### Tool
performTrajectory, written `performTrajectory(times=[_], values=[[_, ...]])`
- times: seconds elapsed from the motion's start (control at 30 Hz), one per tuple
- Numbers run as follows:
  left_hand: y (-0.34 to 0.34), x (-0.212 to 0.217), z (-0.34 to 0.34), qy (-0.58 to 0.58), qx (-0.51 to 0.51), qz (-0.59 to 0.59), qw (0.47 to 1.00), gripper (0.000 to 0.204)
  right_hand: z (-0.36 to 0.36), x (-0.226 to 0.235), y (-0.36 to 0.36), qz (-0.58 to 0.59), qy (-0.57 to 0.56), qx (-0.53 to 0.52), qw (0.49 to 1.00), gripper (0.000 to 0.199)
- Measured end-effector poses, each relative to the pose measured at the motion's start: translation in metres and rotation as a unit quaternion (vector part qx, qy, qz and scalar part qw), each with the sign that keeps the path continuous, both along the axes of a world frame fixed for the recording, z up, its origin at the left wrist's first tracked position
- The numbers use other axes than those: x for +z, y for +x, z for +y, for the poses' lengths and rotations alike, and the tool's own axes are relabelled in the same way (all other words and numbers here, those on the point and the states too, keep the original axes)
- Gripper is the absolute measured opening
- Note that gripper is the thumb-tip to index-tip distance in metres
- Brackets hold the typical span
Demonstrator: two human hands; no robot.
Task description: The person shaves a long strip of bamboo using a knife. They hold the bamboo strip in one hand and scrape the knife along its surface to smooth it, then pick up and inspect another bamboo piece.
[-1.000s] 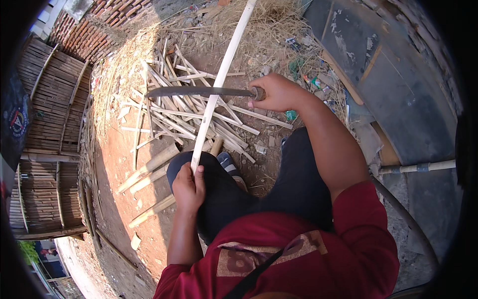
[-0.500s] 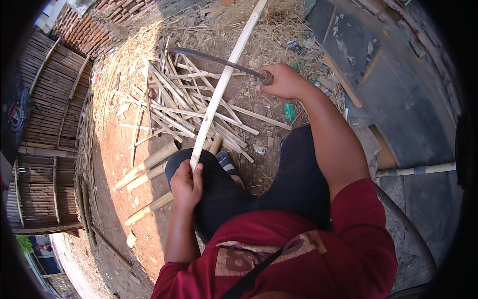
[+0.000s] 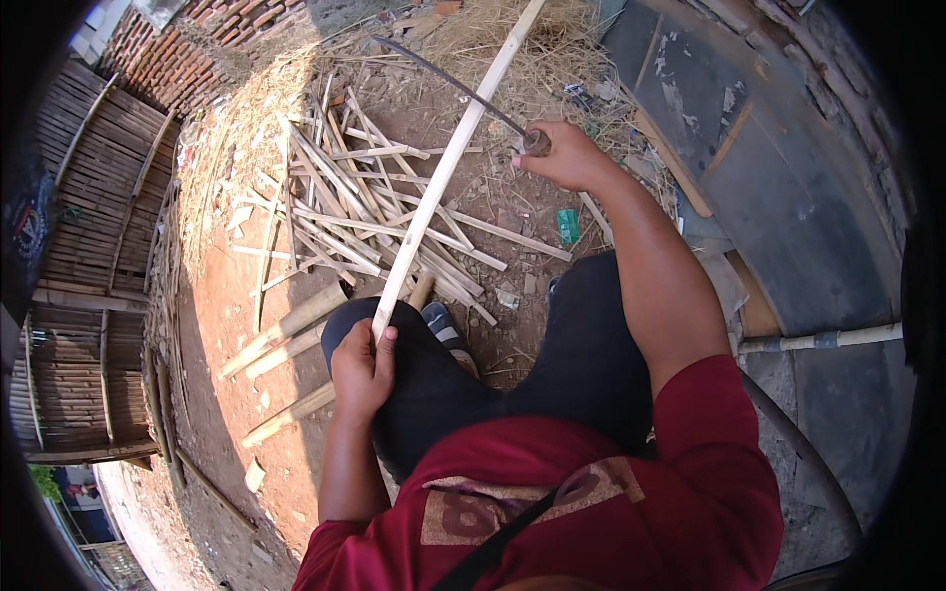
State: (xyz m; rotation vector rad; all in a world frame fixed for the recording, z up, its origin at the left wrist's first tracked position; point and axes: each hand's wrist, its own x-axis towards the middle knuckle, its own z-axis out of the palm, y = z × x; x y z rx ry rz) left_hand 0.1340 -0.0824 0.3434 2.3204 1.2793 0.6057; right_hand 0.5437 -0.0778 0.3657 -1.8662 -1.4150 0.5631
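My left hand (image 3: 361, 370), resting by my left knee, is closed round the lower end of a long pale bamboo strip (image 3: 428, 202). The strip slants up and away to the right, past the top of the view. My right hand (image 3: 570, 160) grips the short wooden handle of a long, thin-bladed knife (image 3: 435, 72). Its dark blade points up and left and crosses the strip's upper part; whether the two touch, I cannot tell. Beneath the strip, a loose heap of split bamboo strips (image 3: 340, 177) lies on the ground.
Several thick bamboo pieces (image 3: 296, 317) lie left of my knee. Straw (image 3: 512, 44) covers the ground at the far side. A green wrapper (image 3: 568, 226) lies before my right knee. Dark panels (image 3: 778, 217) stand to the right, a bamboo-slat wall (image 3: 99, 177) to the left.
My right hand has moved slightly right and the knife blade has tilted more steeply, crossing the strip farther up. The strip's far end has shifted a little right; my left hand keeps its grip.
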Motion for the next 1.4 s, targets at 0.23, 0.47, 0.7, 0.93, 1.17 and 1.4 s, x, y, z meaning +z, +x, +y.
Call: performTrajectory(times=[0.23,0.47,0.7,0.93,1.17,1.4], values=[[0.003,-0.002,0.0,0.039,-0.013,-0.02,0.999,0.026,-0.02,0.02,-0.075,-0.267,-0.026,0.239,0.933,0.039],[-0.003,-0.006,-0.002,0.035,0.001,-0.002,0.999,0.026,0.0,-0.002,0.007,0.008,0.0,-0.015,1.0,0.051],[0.005,0.001,-0.004,0.014,-0.012,-0.023,1.0,0.026,-0.026,0.022,-0.068,-0.198,-0.023,0.243,0.949,0.043],[-0.003,0.001,0.004,-0.014,-0.021,-0.029,0.999,0.029,-0.005,0.006,0.0,0.026,0.024,-0.038,0.999,0.046],[-0.001,0.007,0.011,-0.047,-0.057,-0.037,0.997,0.034,-0.022,0.011,-0.075,-0.193,-0.009,0.234,0.953,0.035],[-0.011,0.005,0.021,-0.129,-0.033,-0.07,0.989,0.042,0.002,-0.003,-0.011,-0.026,-0.053,0.1,0.993,0.05]])
